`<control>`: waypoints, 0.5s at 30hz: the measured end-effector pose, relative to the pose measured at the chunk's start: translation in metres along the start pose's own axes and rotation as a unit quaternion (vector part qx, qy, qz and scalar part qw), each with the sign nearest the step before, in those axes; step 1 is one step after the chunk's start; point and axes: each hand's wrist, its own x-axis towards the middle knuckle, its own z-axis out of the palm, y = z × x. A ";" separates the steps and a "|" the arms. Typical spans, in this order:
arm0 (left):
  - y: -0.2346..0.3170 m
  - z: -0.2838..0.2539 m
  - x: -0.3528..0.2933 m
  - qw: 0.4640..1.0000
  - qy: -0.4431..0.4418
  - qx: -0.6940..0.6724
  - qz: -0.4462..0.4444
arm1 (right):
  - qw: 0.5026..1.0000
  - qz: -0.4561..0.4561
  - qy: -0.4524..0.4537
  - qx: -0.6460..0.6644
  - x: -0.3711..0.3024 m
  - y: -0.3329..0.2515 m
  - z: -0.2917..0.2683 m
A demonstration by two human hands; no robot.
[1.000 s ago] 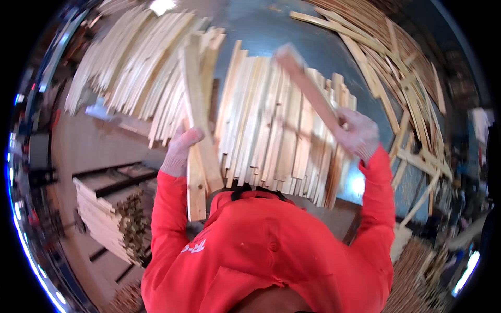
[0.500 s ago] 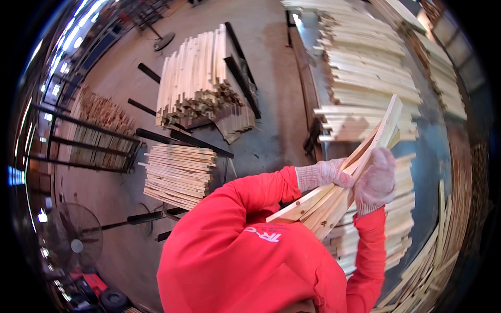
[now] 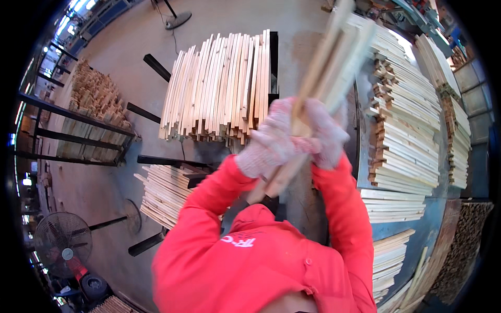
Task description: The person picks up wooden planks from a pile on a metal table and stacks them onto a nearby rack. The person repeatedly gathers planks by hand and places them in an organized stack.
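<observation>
A small bundle of pale wooden strips point(image 3: 340, 65) slants up and away from my chest, its far end blurred by motion. My left hand point(image 3: 270, 141), in a knitted work glove, is closed round the bundle's left side. On the right side my gloved right hand point(image 3: 324, 133) grips the same strips. The near ends stick out below my hands, close to my red jacket. Just left of the bundle is a stack of upright-lying strips point(image 3: 214, 88) on a dark metal rack point(image 3: 274, 68).
A lower stack of strips point(image 3: 164, 195) sits at left, near a standing fan point(image 3: 62, 242). Farther left stands a metal-framed rack point(image 3: 78, 125) of wood. Rows of boards point(image 3: 404, 125) cover a blue-grey table point(image 3: 430, 219) at right. Dark rack arms point(image 3: 156, 67) jut out leftward.
Both hands have moved left with the bundle, away from the table on the right, toward the racked stack. The view has turned, so that stack now appears larger.
</observation>
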 end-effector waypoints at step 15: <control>-0.201 -0.181 0.134 0.810 0.037 0.431 -0.396 | 0.937 0.345 0.046 0.019 0.052 0.083 0.063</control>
